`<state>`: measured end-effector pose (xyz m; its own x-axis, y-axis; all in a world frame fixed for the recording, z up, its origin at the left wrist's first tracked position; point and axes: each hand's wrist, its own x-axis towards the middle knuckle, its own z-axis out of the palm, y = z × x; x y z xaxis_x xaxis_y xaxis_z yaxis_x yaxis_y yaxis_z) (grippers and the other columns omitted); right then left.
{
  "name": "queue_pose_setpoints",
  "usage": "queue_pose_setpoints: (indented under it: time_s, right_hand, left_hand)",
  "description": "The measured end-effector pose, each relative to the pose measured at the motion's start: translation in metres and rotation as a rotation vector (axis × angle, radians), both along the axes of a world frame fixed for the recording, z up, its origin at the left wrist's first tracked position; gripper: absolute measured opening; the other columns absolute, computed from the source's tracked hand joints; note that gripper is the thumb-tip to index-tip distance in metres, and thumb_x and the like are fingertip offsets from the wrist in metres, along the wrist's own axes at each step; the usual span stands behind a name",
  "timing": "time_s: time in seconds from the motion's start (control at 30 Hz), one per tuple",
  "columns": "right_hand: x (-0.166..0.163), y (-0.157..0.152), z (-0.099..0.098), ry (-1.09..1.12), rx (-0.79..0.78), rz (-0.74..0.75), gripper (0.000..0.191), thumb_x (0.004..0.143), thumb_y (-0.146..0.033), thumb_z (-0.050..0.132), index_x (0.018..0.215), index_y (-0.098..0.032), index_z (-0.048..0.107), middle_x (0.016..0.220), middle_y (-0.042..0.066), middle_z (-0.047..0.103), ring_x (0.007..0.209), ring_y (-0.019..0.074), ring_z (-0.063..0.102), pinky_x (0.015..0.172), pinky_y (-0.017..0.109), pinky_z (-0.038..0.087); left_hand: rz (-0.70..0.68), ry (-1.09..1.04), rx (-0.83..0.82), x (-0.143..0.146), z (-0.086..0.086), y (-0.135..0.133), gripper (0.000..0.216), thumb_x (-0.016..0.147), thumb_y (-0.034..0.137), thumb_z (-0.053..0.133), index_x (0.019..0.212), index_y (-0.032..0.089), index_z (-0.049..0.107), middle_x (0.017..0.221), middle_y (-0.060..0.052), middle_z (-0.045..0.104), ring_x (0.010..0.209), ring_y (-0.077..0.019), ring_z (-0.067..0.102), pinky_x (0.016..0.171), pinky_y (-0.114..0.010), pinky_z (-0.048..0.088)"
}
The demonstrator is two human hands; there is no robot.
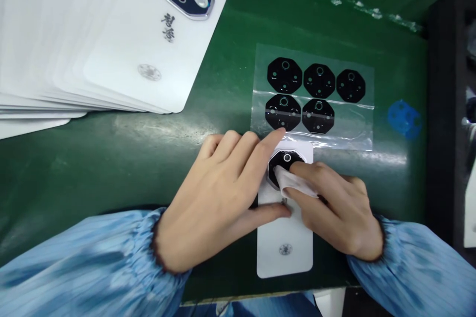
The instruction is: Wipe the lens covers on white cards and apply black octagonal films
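Observation:
A white phone back cover [284, 237] lies flat near the table's front edge, with a black octagonal camera plate [273, 161] at its upper end. My left hand [223, 193] rests over the cover's left side, fingers stretched and thumb apart. Its thumb lies on the cover below the plate, while the index fingertip reaches the clear film. A small white cloth [297, 183] is pinched in my right hand [334, 208] and touches the plate, partly hiding it. Just above, the clear plastic sheet [353, 124] bears several black octagonal pieces [284, 75].
At the upper left, a fanned stack of white phone back covers [122, 59] takes up much of the green table [159, 158]. To the right of the sheet lies a blue octagonal film piece [404, 119]. A dark edge [442, 109] bounds the right side.

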<state>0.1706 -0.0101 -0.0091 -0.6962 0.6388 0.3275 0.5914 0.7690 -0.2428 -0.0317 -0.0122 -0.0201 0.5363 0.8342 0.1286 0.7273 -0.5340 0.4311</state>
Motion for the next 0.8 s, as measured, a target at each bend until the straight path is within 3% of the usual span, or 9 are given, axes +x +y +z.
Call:
queue_pose_setpoints:
  time_s: [0.23,0.47,0.67,0.8]
  right_hand:
    - [0.0046,-0.0062,-0.0084,-0.002,-0.044,-0.023,0.02,0.096,-0.006,0.044,0.105,-0.015,0.06,0.101,0.007,0.067,0.078,0.016,0.063,0.049,0.031,0.037]
    - [0.0029,-0.0026,-0.0043,0.043,-0.085,-0.032,0.029,0.087,0.006,0.043,0.098,-0.016,0.059,0.094,0.004,0.068,0.075,0.0129,0.063,0.045,0.028,0.035]
    - [0.0029,-0.0014,-0.0033,0.072,-0.093,-0.035,0.028,0.088,0.005,0.043,0.097,-0.017,0.057,0.092,0.004,0.068,0.073,0.0122,0.062,0.044,0.026,0.037]
    - [0.0062,-0.0011,-0.0028,0.128,-0.205,-0.06,0.03,0.087,0.004,0.045,0.102,-0.019,0.058,0.1,0.006,0.066,0.078,0.0153,0.064,0.045,0.027,0.04]
  left_hand:
    - [-0.003,0.026,-0.02,0.0002,0.0016,0.0002,0.085,0.085,0.06,0.064,0.142,0.003,0.037,0.1,-0.009,0.058,0.09,-0.025,0.049,0.076,-0.036,0.033]
    - [-0.007,0.021,0.019,-0.0002,-0.002,-0.0003,0.093,0.081,0.068,0.062,0.143,0.004,0.036,0.102,-0.009,0.057,0.09,-0.0253,0.048,0.076,-0.036,0.033]
    - [-0.013,0.043,-0.002,-0.0008,-0.0015,-0.0004,0.089,0.084,0.068,0.059,0.143,0.004,0.035,0.101,-0.01,0.058,0.09,-0.0258,0.049,0.076,-0.036,0.034]
    - [-0.005,0.039,0.014,-0.0002,-0.002,0.0,0.088,0.085,0.07,0.055,0.143,0.006,0.036,0.102,-0.011,0.058,0.09,-0.0258,0.049,0.076,-0.036,0.035]
